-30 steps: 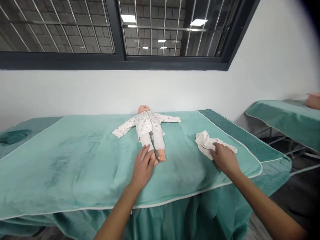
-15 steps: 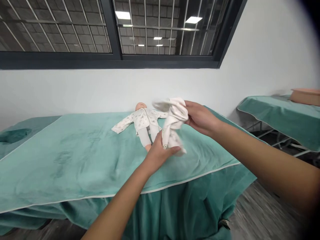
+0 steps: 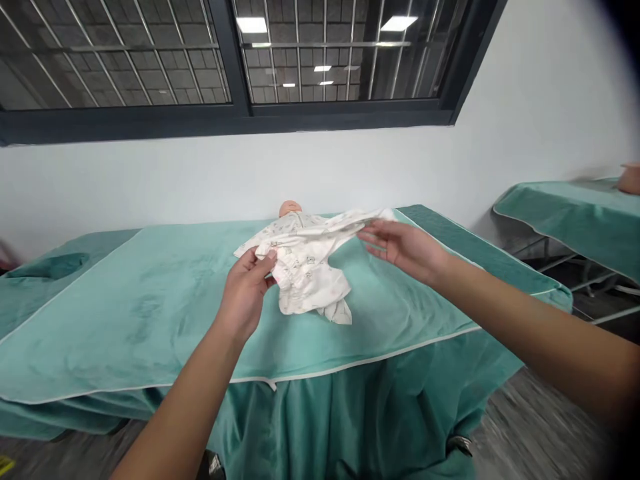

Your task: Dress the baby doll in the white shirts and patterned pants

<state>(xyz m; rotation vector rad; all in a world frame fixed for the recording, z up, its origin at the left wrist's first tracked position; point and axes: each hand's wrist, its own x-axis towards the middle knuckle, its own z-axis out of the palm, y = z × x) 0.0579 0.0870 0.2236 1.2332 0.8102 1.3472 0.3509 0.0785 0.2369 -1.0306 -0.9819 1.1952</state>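
Observation:
A white baby garment (image 3: pixel 313 267) with small printed figures hangs loosely folded over the green cover in the head view. My left hand (image 3: pixel 245 287) is closed on its left edge, thumb on top. At the garment's raised right end, my right hand (image 3: pixel 400 250) has its fingers stretched out and apart, touching the cloth; its thumb is hidden. Behind the garment lies a baby doll (image 3: pixel 290 208) on its back, in a printed white top (image 3: pixel 255 241). Only the doll's head and part of that top show; its legs are covered from view.
The bed's green cover (image 3: pixel 190 300) has a pale edging along the front. A white wall (image 3: pixel 210 177) and a barred window (image 3: pixel 325 60) rise behind. To the right stands another green-covered bed (image 3: pixel 575 213) with a pinkish object (image 3: pixel 630 179) at the frame edge.
The bunched garment has been spread wider and now hides the doll's legs. My left hand has moved left with its edge; my right hand has loosened, fingers straightened.

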